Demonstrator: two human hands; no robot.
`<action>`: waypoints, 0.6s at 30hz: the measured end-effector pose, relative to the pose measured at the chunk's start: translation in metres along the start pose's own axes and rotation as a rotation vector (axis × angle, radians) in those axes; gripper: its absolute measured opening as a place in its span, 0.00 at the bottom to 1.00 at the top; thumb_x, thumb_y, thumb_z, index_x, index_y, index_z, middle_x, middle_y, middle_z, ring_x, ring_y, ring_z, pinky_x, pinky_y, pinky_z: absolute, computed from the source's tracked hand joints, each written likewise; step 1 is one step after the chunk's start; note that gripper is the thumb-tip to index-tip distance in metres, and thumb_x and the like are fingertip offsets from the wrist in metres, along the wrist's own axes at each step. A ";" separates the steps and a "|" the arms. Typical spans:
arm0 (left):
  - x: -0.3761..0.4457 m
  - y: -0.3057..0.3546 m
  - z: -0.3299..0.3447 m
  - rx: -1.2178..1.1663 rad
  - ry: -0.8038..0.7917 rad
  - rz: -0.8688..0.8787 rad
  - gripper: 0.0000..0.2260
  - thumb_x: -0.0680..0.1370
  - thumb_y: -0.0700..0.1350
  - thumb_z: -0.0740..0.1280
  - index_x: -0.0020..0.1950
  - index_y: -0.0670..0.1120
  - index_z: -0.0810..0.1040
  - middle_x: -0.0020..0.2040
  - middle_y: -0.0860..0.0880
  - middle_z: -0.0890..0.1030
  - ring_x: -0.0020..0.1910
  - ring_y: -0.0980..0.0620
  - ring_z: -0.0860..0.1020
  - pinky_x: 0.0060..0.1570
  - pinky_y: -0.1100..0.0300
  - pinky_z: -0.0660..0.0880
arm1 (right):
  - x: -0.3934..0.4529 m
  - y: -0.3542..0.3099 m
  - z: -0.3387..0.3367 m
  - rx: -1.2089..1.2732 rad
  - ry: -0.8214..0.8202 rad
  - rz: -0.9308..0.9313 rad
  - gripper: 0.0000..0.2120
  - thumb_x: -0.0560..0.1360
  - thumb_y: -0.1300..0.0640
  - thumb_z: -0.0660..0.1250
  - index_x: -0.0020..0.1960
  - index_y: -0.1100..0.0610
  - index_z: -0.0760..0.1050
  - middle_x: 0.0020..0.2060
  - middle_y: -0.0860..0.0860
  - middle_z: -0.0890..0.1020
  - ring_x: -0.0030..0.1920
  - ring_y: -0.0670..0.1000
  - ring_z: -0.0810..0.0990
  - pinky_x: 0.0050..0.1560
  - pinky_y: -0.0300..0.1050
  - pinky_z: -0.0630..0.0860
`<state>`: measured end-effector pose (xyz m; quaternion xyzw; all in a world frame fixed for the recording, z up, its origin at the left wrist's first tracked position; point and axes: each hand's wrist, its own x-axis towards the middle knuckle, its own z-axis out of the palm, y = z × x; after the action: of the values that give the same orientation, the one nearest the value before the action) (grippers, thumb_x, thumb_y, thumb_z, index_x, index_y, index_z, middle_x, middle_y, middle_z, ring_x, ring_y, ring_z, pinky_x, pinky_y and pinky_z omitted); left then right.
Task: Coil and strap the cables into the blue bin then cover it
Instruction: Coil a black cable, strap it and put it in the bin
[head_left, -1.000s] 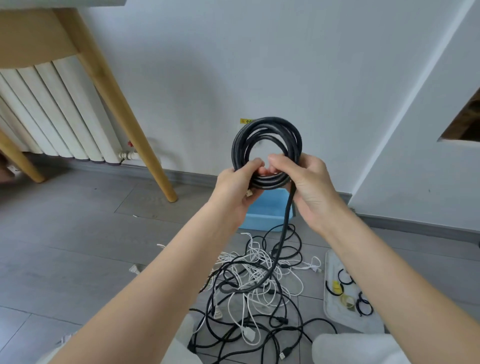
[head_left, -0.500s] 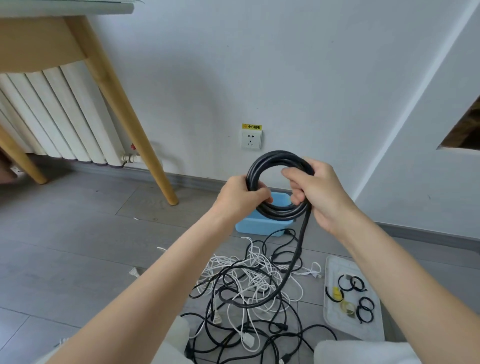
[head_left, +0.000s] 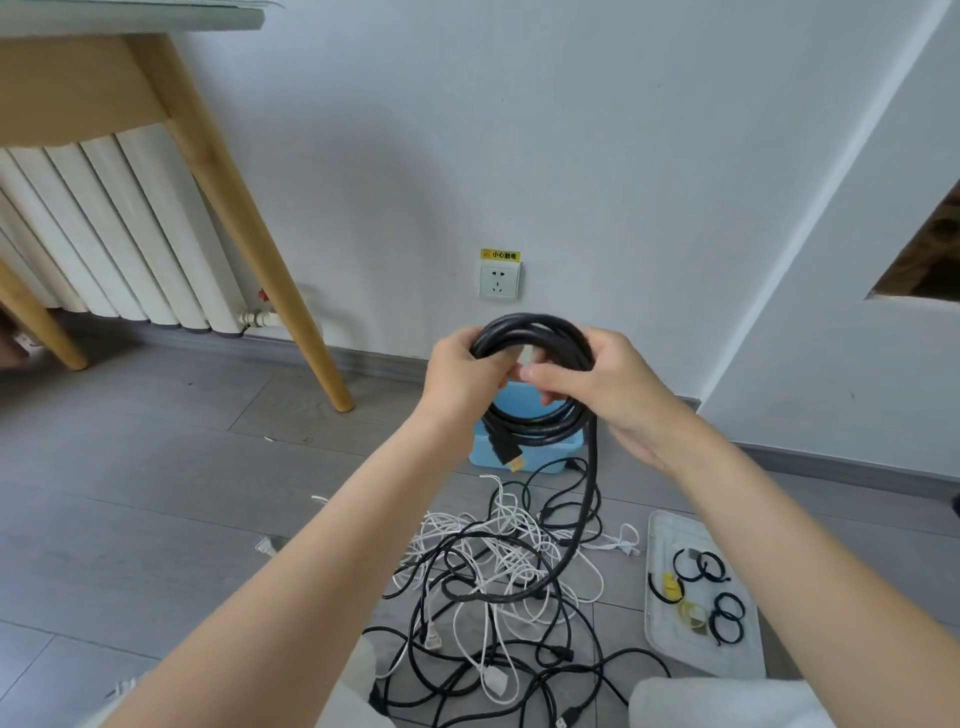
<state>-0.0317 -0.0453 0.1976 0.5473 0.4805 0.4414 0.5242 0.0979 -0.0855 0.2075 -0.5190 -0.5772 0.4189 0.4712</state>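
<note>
Left hand (head_left: 460, 376) and right hand (head_left: 597, 387) both curl around a black cable coil (head_left: 535, 384), held above the blue bin (head_left: 519, 457) on the floor (head_left: 156, 467). Coil's loose tail drops into the tangled cable pile (head_left: 498, 582). White tray (head_left: 698, 597) of straps (head_left: 727, 616) lies right of the pile.
</note>
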 end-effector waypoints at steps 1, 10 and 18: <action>0.001 0.002 0.000 -0.091 0.035 -0.036 0.06 0.78 0.38 0.64 0.40 0.45 0.74 0.28 0.52 0.73 0.26 0.56 0.65 0.31 0.64 0.65 | 0.000 0.000 -0.001 0.123 -0.051 0.026 0.08 0.69 0.65 0.72 0.39 0.58 0.73 0.34 0.51 0.76 0.35 0.48 0.77 0.43 0.40 0.75; 0.009 0.014 -0.009 -1.012 -0.107 -0.530 0.21 0.82 0.38 0.55 0.28 0.43 0.66 0.19 0.52 0.64 0.16 0.59 0.63 0.28 0.71 0.64 | -0.007 -0.005 -0.005 0.016 -0.483 -0.075 0.31 0.66 0.62 0.73 0.67 0.51 0.68 0.64 0.45 0.75 0.68 0.43 0.70 0.69 0.42 0.66; 0.009 0.010 -0.013 -0.901 -0.075 -0.571 0.17 0.82 0.37 0.55 0.32 0.42 0.67 0.20 0.51 0.64 0.15 0.60 0.63 0.18 0.71 0.62 | -0.010 0.000 -0.015 -0.097 -0.551 0.019 0.30 0.73 0.71 0.65 0.70 0.50 0.64 0.68 0.43 0.71 0.68 0.42 0.70 0.67 0.39 0.67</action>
<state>-0.0423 -0.0343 0.2080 0.1309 0.3541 0.4241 0.8232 0.1127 -0.0952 0.2095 -0.4129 -0.6981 0.5205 0.2670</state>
